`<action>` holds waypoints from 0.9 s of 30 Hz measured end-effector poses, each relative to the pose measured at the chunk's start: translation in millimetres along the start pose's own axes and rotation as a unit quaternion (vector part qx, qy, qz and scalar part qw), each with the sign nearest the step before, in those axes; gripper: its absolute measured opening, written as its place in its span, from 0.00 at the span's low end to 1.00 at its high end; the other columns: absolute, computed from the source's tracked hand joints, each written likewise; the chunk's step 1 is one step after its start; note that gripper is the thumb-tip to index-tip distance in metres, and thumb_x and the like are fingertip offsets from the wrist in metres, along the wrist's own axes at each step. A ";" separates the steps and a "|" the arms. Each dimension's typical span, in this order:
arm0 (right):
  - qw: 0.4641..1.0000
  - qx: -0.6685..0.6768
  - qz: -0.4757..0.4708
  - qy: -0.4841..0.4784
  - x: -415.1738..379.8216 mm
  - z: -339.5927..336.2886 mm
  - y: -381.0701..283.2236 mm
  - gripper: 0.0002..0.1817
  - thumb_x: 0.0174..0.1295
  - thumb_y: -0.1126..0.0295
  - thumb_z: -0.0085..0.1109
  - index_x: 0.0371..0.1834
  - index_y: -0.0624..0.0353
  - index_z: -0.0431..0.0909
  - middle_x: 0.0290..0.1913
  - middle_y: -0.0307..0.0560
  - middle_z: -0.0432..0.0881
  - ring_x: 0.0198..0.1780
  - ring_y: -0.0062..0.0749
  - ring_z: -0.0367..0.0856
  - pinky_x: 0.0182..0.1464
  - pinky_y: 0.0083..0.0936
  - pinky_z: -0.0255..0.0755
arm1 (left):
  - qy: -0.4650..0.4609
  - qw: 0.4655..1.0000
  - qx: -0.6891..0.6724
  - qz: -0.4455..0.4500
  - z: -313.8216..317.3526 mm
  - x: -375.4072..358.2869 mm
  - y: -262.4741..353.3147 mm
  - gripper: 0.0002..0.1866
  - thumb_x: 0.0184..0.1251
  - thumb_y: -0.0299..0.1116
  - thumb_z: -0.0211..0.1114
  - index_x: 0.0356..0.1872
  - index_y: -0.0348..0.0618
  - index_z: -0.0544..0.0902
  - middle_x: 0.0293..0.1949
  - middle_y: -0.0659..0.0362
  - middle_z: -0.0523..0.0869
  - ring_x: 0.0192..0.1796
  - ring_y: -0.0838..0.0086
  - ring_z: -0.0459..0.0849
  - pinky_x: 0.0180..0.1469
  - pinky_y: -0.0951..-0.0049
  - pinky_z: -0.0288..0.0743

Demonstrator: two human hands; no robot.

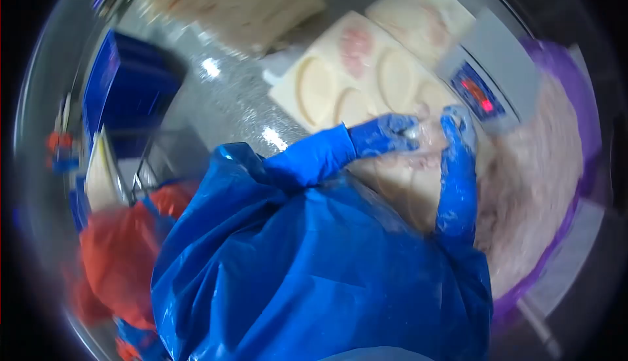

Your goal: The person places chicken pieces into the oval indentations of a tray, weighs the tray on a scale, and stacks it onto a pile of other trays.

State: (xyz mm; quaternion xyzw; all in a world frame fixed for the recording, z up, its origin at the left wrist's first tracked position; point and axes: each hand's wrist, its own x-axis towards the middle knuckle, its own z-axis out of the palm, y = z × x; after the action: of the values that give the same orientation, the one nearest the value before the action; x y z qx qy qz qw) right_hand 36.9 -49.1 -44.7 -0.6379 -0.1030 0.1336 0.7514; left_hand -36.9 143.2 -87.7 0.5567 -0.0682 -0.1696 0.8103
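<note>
Both of my hands wear blue gloves smeared with pale residue. My left hand (391,133) reaches in from the left, its fingers curled against a lump of pale pink paste (430,136). On the other side of the lump, my right hand (459,128) has bent fingers, also against the paste. Just beyond them lies a cream mould board (333,50) with several oval recesses. One recess holds pink paste (356,47); others show bare cream bottoms. Under my hands is another pale board (409,194), partly hidden by my sleeves.
A scale (484,92) with a red lit display stands beyond my right hand. On the right is a large mass of pinkish paste (540,184) inside a purple liner (589,119). A blue bin (127,83), stacked pale sheets (229,4) and a person in red (134,256) are leftward.
</note>
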 end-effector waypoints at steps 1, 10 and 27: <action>0.999 -0.023 0.023 -0.031 1.4 15.8 -4.2 0.11 0.64 0.78 0.61 0.49 0.60 0.75 0.45 0.37 0.77 0.49 0.21 0.74 0.53 0.21 0.71 | 0.035 0.994 0.089 0.053 -0.6 -10.2 10.5 0.21 0.67 0.33 0.70 0.58 0.38 0.78 0.49 0.60 0.84 0.52 0.78 0.78 0.56 0.72 0.75; 0.927 -0.162 -0.114 -0.318 37.2 98.3 4.3 0.16 0.60 0.73 0.67 0.50 0.63 0.77 0.50 0.45 0.79 0.51 0.27 0.76 0.59 0.26 0.71 | 0.247 0.958 -0.039 0.138 2.2 -43.5 11.4 0.24 0.70 0.39 0.69 0.62 0.40 0.77 0.42 0.64 0.83 0.42 0.85 0.78 0.42 0.79 0.73; 0.826 -0.032 0.068 -0.559 93.1 128.2 77.7 0.25 0.69 0.66 0.63 0.65 0.65 0.68 0.60 0.53 0.77 0.59 0.37 0.77 0.62 0.32 0.72 | 0.732 0.649 0.037 0.204 23.4 -19.6 12.5 0.27 0.69 0.44 0.67 0.61 0.37 0.75 0.51 0.50 0.84 0.52 0.68 0.81 0.56 0.65 0.75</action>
State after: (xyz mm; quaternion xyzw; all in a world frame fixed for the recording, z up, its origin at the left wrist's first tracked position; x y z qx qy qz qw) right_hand 77.6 112.9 -101.6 -0.4834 -0.4661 0.5145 0.5333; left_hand -59.7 133.6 -65.9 0.5014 0.4288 0.4655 0.5899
